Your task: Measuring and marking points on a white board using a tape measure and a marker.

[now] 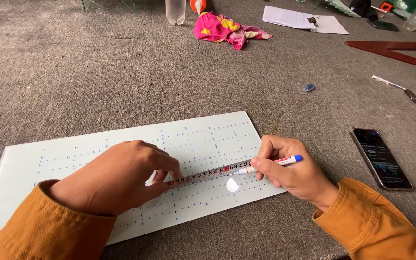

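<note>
Left hand: Now I see my left hand pressing the measuring tape flat, fingers closed down on its end.
Right hand: my right hand pinches a blue-capped marker, tip at the tape.
Panel: the white dotted panel lies under both hands on grey carpet.
Phone: a smartphone sits at three o'clock.
Cloth: a pink cloth lies at twelve o'clock.
</note>
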